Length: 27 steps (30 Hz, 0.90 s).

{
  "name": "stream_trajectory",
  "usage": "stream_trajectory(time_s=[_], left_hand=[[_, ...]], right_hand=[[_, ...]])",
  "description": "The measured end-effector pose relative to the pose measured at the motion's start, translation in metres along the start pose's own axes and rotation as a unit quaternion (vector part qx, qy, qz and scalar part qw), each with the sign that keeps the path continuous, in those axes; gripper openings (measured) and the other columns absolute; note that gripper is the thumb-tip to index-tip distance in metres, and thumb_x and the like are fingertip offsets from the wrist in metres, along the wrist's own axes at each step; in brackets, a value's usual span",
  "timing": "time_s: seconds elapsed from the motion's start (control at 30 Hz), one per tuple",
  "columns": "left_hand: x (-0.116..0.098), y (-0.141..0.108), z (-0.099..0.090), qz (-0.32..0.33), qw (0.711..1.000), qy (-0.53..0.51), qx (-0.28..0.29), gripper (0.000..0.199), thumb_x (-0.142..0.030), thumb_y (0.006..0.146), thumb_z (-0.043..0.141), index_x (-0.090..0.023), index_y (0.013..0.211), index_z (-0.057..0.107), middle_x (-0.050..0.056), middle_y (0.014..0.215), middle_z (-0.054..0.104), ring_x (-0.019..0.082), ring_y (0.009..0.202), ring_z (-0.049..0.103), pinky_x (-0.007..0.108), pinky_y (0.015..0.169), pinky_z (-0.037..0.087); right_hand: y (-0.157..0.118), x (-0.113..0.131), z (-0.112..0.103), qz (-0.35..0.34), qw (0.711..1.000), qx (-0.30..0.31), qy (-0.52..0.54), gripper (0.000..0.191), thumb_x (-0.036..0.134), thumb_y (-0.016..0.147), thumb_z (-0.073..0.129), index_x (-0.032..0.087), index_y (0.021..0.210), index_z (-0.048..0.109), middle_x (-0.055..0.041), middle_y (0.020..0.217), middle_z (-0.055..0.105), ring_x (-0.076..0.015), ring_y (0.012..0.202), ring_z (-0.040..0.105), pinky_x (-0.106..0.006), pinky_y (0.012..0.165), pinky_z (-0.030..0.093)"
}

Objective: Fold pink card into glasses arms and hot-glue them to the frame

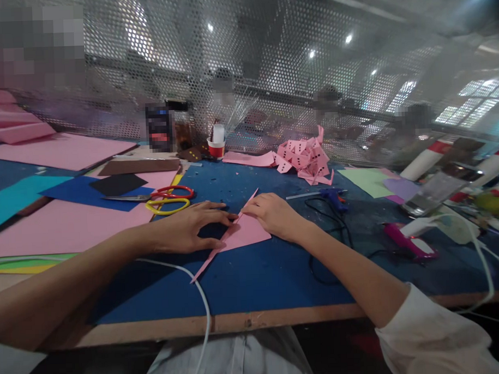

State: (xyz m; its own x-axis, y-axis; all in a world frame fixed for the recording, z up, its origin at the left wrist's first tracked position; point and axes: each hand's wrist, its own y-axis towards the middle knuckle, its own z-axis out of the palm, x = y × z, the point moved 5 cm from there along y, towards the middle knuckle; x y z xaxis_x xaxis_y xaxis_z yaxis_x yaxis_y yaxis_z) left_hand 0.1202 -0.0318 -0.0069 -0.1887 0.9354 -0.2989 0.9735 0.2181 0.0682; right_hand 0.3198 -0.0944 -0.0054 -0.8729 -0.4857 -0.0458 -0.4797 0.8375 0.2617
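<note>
A folded piece of pink paper (249, 230) lies on the blue tabletop before me, with a narrow strip turned along its slanting left edge. My left hand (187, 227) grips this strip, thumb lower down and fingertips higher up the fold. Near the paper's upper end, my right hand (277, 214) has its fingers bent and pressed together on the fold. Its fingertips partly hide the crease. Scissors (170, 199) with red and yellow handles rest beyond my left hand. To the right of my right hand is a blue glue gun (335, 197) with a black cord.
Pink sheets (71, 226) and a dark blue sheet (98, 192) spread leftward. A pile of dotted pink pieces (306, 158) sits at the back near a red-and-white cup (216, 147). A magenta device (411, 241) lies at right. A white cable (202, 298) crosses the front edge.
</note>
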Motion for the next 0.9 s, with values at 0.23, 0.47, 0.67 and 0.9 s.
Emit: stream_trajectory(time_s=[0.23, 0.47, 0.67, 0.9], left_hand=[[0.002, 0.001, 0.001, -0.004, 1.000, 0.007, 0.009, 0.052, -0.058, 0.096, 0.064, -0.039, 0.145, 0.057, -0.001, 0.157, 0.056, 0.032, 0.155, 0.036, 0.051, 0.125, 0.032], [0.000, 0.000, 0.000, 0.001, 1.000, 0.015, 0.001, 0.051, -0.052, 0.096, 0.066, -0.038, 0.145, 0.057, 0.000, 0.155, 0.058, 0.031, 0.153, 0.038, 0.050, 0.124, 0.034], [-0.001, -0.001, 0.000, 0.011, 1.000, -0.004, -0.020, 0.050, -0.052, 0.095, 0.068, -0.034, 0.141, 0.061, 0.004, 0.150, 0.062, 0.031, 0.148, 0.045, 0.047, 0.121, 0.039], [-0.004, -0.001, -0.002, 0.015, 0.999, 0.002, -0.029, 0.049, -0.050, 0.095, 0.068, -0.034, 0.141, 0.061, 0.004, 0.148, 0.064, 0.030, 0.145, 0.049, 0.046, 0.120, 0.038]], right_hand=[[0.000, -0.001, 0.000, 0.005, 1.000, 0.004, 0.005, 0.036, 0.008, 0.102, 0.051, 0.022, 0.127, 0.072, -0.0080, 0.121, 0.073, -0.0222, 0.109, 0.060, -0.035, 0.095, 0.039], [0.000, 0.002, -0.001, 0.007, 1.000, 0.008, 0.006, 0.034, 0.007, 0.102, 0.053, 0.022, 0.126, 0.072, -0.0080, 0.124, 0.073, -0.0219, 0.114, 0.061, -0.035, 0.099, 0.039], [0.002, 0.006, -0.002, -0.025, 1.000, -0.012, -0.009, 0.028, 0.007, 0.101, 0.054, 0.017, 0.119, 0.074, -0.0107, 0.127, 0.072, -0.0232, 0.119, 0.061, -0.038, 0.103, 0.040], [0.002, 0.012, -0.002, -0.038, 0.999, -0.009, 0.010, 0.027, 0.010, 0.103, 0.054, 0.018, 0.121, 0.073, -0.0098, 0.121, 0.074, -0.0222, 0.114, 0.063, -0.037, 0.099, 0.041]])
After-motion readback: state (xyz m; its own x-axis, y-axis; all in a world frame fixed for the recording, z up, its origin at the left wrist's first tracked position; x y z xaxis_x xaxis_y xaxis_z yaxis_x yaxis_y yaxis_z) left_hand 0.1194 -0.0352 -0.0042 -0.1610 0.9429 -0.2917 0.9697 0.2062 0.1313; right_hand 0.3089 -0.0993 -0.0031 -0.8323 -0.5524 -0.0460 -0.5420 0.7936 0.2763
